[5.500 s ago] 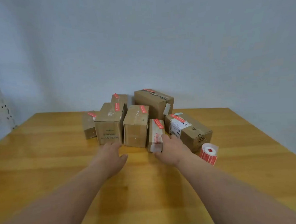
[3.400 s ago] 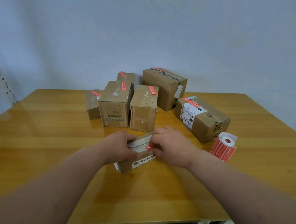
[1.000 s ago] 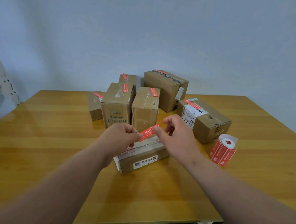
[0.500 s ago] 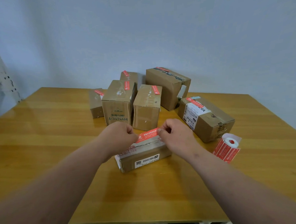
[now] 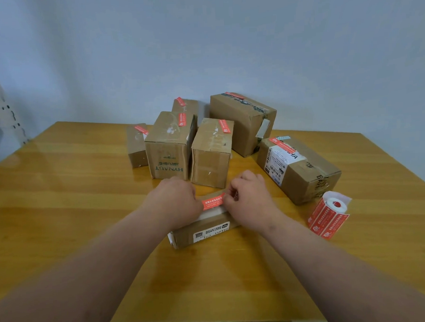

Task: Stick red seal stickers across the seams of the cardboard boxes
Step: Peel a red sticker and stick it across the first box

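Red sticker pinched taut between left hand and right hand, long axis hand-to-hand, lying over the small box top (contact unclear).

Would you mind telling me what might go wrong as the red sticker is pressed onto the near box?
1. The red sticker is stretched between the left hand and right hand; uneven pressing may wrinkle it or miss the seam of the near box.
2. The sticker roll lies near the right forearm, which might knock it.
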Demonstrator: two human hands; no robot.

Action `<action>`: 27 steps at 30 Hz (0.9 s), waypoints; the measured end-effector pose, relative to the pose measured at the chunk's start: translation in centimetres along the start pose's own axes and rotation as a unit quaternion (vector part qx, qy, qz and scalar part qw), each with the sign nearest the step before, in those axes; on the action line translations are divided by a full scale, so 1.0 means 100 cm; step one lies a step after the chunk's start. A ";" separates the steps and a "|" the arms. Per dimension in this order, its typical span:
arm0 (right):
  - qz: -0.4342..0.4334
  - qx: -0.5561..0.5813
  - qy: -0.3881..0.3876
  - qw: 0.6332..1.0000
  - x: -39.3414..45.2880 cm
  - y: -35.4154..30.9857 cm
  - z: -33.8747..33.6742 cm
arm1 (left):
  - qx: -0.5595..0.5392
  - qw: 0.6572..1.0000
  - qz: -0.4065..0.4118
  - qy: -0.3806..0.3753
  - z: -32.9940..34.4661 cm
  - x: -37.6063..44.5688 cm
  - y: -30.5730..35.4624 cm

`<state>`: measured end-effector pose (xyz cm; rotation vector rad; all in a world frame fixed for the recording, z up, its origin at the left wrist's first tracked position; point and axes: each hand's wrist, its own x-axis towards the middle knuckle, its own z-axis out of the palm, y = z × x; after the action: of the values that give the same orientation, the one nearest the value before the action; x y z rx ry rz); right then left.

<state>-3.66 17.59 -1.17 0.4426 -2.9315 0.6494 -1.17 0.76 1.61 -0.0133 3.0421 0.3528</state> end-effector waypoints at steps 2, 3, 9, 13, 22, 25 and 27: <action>-0.006 0.003 -0.005 1.000 0.001 0.001 0.000 | 0.007 1.000 0.003 -0.004 0.001 0.001 0.001; -0.010 0.004 -0.006 1.000 0.001 0.001 0.000 | 0.010 1.000 0.003 -0.005 0.001 0.002 0.001; -0.015 0.022 -0.012 1.000 0.002 0.005 0.002 | 0.021 1.000 0.008 -0.013 0.003 0.004 0.000; -0.026 0.022 -0.003 0.999 0.002 0.006 0.005 | 0.025 1.000 0.013 -0.007 0.005 0.004 0.000; -0.018 0.040 0.009 0.999 0.002 0.007 0.006 | -0.022 1.000 -0.020 -0.010 0.009 0.005 -0.006; 0.009 0.092 0.006 0.996 0.002 0.009 0.007 | -0.113 0.993 -0.045 -0.006 0.014 0.004 -0.014; 0.024 0.120 0.005 0.992 0.001 0.010 0.008 | -0.221 0.972 -0.073 -0.017 0.020 0.003 -0.018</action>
<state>-4.11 18.09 -2.24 0.3906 -2.8722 1.0135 -1.32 -0.58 -0.77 -0.2528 2.8369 0.9928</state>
